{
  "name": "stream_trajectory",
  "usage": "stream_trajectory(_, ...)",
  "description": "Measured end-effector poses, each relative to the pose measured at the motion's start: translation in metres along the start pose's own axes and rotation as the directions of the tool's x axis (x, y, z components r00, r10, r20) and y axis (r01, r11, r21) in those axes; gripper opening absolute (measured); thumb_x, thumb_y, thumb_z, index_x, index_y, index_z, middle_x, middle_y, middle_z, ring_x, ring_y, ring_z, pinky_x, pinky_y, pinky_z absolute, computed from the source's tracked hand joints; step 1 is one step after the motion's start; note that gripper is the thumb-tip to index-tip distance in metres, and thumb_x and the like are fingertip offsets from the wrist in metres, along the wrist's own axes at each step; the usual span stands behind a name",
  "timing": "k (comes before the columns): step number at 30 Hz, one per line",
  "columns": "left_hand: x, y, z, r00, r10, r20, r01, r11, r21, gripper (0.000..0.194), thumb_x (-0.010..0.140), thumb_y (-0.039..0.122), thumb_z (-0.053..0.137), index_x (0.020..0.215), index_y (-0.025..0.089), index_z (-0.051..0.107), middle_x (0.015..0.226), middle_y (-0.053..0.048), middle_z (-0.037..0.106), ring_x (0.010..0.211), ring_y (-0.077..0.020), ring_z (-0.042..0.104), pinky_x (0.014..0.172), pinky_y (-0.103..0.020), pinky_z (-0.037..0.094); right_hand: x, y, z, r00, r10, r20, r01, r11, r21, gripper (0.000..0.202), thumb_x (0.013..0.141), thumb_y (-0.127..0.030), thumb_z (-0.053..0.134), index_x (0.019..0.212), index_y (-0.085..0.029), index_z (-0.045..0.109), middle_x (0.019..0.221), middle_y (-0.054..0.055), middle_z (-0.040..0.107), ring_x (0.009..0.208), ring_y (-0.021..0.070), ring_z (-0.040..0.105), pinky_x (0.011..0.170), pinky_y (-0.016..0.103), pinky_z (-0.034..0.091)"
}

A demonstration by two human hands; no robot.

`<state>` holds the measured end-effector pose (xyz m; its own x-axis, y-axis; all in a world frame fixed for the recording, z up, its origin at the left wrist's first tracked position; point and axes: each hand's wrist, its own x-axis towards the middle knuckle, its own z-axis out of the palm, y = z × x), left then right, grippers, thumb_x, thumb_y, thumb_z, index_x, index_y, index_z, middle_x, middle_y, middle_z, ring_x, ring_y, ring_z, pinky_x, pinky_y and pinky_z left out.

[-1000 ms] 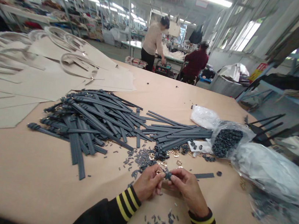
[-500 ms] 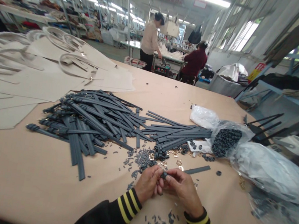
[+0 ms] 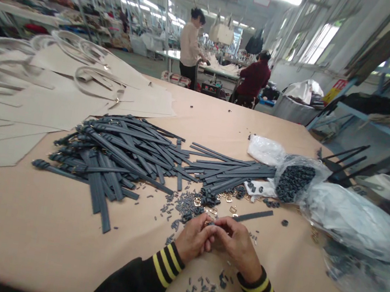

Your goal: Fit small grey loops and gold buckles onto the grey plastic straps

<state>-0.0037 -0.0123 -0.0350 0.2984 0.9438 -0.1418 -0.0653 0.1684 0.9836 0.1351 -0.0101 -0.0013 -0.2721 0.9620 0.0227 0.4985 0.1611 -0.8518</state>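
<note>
My left hand [image 3: 197, 235] and my right hand [image 3: 235, 243] meet above the table, fingertips pinched together. Both are closed on the near end of a dark grey strap [image 3: 255, 216], whose free length runs out to the right behind my right hand. The fingers mostly cover that end; a small dark bit shows between them. Just beyond the hands lie gold-coloured buckles [image 3: 233, 210] and a heap of small dark grey pieces [image 3: 187, 204]. More such pieces [image 3: 204, 288] are scattered between my forearms.
A big pile of dark straps [image 3: 125, 150] lies left of centre, with more straps [image 3: 231, 173] beside it. Beige panels with handles [image 3: 53, 97] cover the far left. A plastic bag of dark loops [image 3: 295, 179] and other bags [image 3: 351, 221] stand right. Two people work beyond the table.
My fingers have closed further over the strap's end, hiding more of it. The strap's free length has shifted slightly left. In the background, the person in the light top has changed posture.
</note>
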Motion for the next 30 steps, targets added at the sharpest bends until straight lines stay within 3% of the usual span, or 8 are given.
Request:
stream_trajectory(4, 0.001, 0.006, -0.001, 0.999, -0.038, -0.005, 0.037, 0.995, -0.093, 0.025, 0.076, 0.040, 0.048, 0.074, 0.015, 0.042, 0.049, 0.005, 0.052, 0.029, -0.0034, 0.041, 0.028, -0.012, 0.027, -0.002, 0.002, -0.029, 0.992, -0.115, -0.053, 0.105, 0.981, -0.164, 0.020, 0.080, -0.026, 0.047, 0.094, -0.019, 0.059, 0.092, 0.006, 0.063, 0.080, 0.0177, 0.058, 0.070, 0.028, 0.047)
stream_trajectory(7, 0.001, 0.009, -0.002, 0.998, -0.055, 0.003, 0.055, 0.993, -0.105, 0.027, 0.075, 0.041, 0.049, 0.072, 0.016, 0.041, 0.049, 0.005, 0.053, 0.030, -0.0042, 0.044, 0.028, -0.012, 0.027, -0.003, 0.010, -0.053, 0.979, -0.181, -0.091, 0.141, 0.931, -0.336, 0.027, 0.080, -0.030, 0.047, 0.103, -0.018, 0.054, 0.104, 0.009, 0.058, 0.097, 0.0210, 0.052, 0.085, 0.035, 0.042)
stream_trajectory(9, 0.001, 0.008, -0.002, 0.998, -0.059, 0.020, 0.061, 0.993, -0.104, 0.028, 0.075, 0.042, 0.049, 0.071, 0.016, 0.040, 0.049, 0.005, 0.053, 0.032, -0.0049, 0.046, 0.028, -0.012, 0.028, -0.003, 0.013, -0.063, 0.989, -0.145, 0.008, 0.135, 0.899, -0.417, 0.030, 0.078, -0.033, 0.050, 0.103, -0.018, 0.053, 0.103, 0.009, 0.058, 0.097, 0.0225, 0.051, 0.086, 0.036, 0.040)
stream_trajectory(11, 0.001, 0.007, -0.002, 0.998, -0.055, 0.039, 0.059, 0.992, -0.107, 0.028, 0.075, 0.042, 0.049, 0.071, 0.016, 0.040, 0.049, 0.005, 0.053, 0.033, -0.0056, 0.047, 0.029, -0.012, 0.029, -0.003, 0.011, -0.068, 0.987, -0.043, 0.157, 0.110, 0.887, -0.448, 0.023, 0.078, -0.034, 0.050, 0.094, -0.018, 0.057, 0.089, 0.007, 0.062, 0.084, 0.0209, 0.056, 0.074, 0.032, 0.043)
stream_trajectory(13, 0.001, 0.006, -0.002, 0.997, -0.051, 0.056, 0.056, 0.994, -0.095, 0.027, 0.075, 0.042, 0.049, 0.072, 0.016, 0.040, 0.048, 0.005, 0.053, 0.034, -0.0059, 0.048, 0.029, -0.012, 0.029, -0.004, 0.006, -0.068, 0.958, 0.035, 0.285, 0.098, 0.893, -0.439, 0.017, 0.080, -0.031, 0.048, 0.080, -0.018, 0.058, 0.072, 0.003, 0.062, 0.067, 0.0167, 0.056, 0.060, 0.025, 0.041)
stream_trajectory(16, 0.001, 0.003, -0.002, 0.996, -0.050, 0.069, 0.053, 0.997, -0.048, 0.026, 0.077, 0.041, 0.047, 0.073, 0.016, 0.041, 0.046, 0.006, 0.051, 0.032, -0.0058, 0.047, 0.029, -0.012, 0.029, -0.003, -0.003, -0.060, 0.930, 0.044, 0.365, 0.101, 0.925, -0.366, 0.019, 0.080, -0.026, 0.046, 0.067, -0.017, 0.055, 0.059, 0.000, 0.058, 0.054, 0.0125, 0.052, 0.050, 0.020, 0.036)
stream_trajectory(24, 0.000, 0.000, 0.000, 0.997, -0.059, 0.055, 0.053, 0.993, 0.105, 0.025, 0.078, 0.041, 0.044, 0.074, 0.017, 0.040, 0.042, 0.007, 0.050, 0.030, -0.0061, 0.044, 0.029, -0.012, 0.027, -0.001, -0.004, -0.035, 0.913, 0.088, 0.399, -0.062, 0.995, -0.078, 0.020, 0.080, -0.021, 0.043, 0.061, -0.017, 0.049, 0.051, -0.003, 0.055, 0.040, 0.0084, 0.049, 0.041, 0.017, 0.035)
stream_trajectory(30, -0.001, -0.001, 0.002, 0.998, -0.042, 0.056, 0.031, 0.983, 0.183, 0.019, 0.078, 0.036, 0.044, 0.075, 0.018, 0.040, 0.043, 0.007, 0.048, 0.031, -0.0066, 0.044, 0.029, -0.013, 0.028, -0.001, 0.001, -0.032, 0.947, 0.041, 0.319, 0.025, 0.980, -0.198, 0.023, 0.078, -0.020, 0.047, 0.055, -0.016, 0.050, 0.050, -0.003, 0.054, 0.048, 0.0099, 0.048, 0.049, 0.020, 0.033)
